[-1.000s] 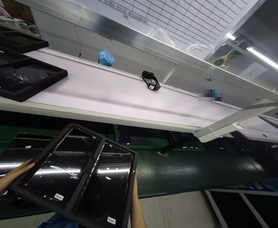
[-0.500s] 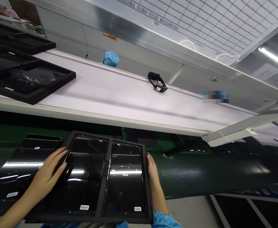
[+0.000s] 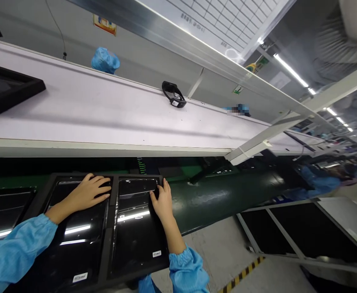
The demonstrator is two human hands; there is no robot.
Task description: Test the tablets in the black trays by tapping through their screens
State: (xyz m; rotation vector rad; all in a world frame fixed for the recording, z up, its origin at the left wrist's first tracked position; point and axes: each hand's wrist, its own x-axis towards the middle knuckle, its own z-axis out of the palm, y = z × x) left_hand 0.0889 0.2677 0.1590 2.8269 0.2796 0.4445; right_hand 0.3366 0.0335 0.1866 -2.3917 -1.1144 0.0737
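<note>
Resting spread on a glossy black rectangular panel, the left grip is open; the right grip, also open, touches its neighbour's upper right corner. Their black two-opening frame lies over the dark-green bench.

We spread our left hand palm down over the left half of the black tray, its fingers slightly parted and pointing toward the tray's middle bar. Our left forearm comes in from the tray's left, the blue left sleeve ending at the wrist. We hold our right hand at the tray's far right corner, fingers up, thumb apart, the right sleeve beside its near right corner.
</note>
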